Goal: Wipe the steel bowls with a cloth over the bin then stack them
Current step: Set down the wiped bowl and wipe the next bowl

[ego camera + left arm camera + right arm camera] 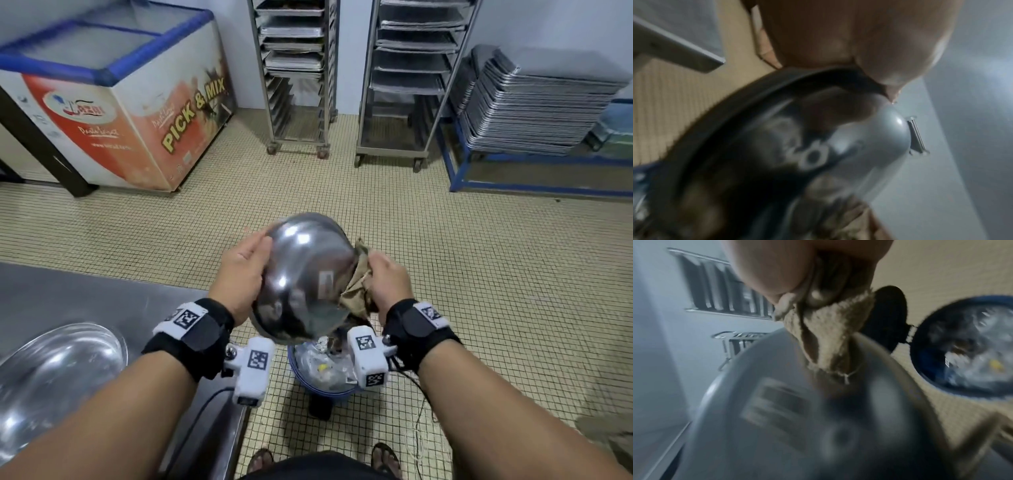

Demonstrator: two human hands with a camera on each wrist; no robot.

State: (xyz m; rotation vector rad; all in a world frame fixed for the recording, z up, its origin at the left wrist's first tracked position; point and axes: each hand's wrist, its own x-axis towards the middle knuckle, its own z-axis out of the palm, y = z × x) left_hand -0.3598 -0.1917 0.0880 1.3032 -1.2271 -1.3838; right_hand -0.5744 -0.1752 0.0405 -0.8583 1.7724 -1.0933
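A steel bowl (301,274) hangs tilted, its rounded outside toward me, above a blue bin (322,377) full of plastic waste. My left hand (239,270) grips the bowl's left rim, thumb on the outside. My right hand (387,274) pinches a crumpled tan cloth (358,291) against the bowl's right edge. In the left wrist view the bowl (869,146) shows blurred under my palm. The right wrist view shows the cloth (828,340) draped over the bowl (777,402), with the bin (966,350) on the floor beyond. A second steel bowl (58,370) lies on the steel counter (102,291) at my left.
The counter's edge runs beside the bin on the tiled floor (479,274). A chest freezer (113,102) stands far left, two wheeled tray racks (294,75) at the back, and stacked metal trays (534,102) on a blue frame at right. My feet in sandals (385,457) stand below.
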